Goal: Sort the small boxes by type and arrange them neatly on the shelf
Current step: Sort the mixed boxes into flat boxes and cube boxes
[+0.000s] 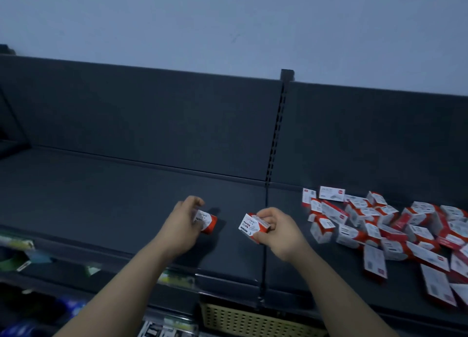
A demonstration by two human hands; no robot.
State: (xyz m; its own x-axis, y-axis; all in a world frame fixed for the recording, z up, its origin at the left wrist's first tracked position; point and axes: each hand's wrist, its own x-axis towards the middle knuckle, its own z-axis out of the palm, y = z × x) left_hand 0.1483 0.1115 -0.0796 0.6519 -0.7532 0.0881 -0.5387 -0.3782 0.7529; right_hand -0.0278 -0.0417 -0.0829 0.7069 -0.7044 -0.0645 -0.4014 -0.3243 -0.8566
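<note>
Just beyond the left hand [184, 222], over the bare dark shelf [101, 197], is a small red-and-white box [209, 222]. The fingers curl round its near end, and I cannot tell whether it rests on the board or hangs just above it. To the right of that hand, near but apart, the right hand [276, 231] pinches a paper-clip box [251, 226] between thumb and curled fingers. Its printed face is tilted up toward the camera and it is clear of the shelf. Further out to the right of the right hand lies the heap of boxes [374, 227], tumbled at all angles. They look like thin card cartons: light, and stiff enough for a pinch, though a hard squeeze on a broad face would likely dent one, and loose contents may shift inside. The best hold is probably across the narrow sides, with the fingers off the end flaps.
</note>
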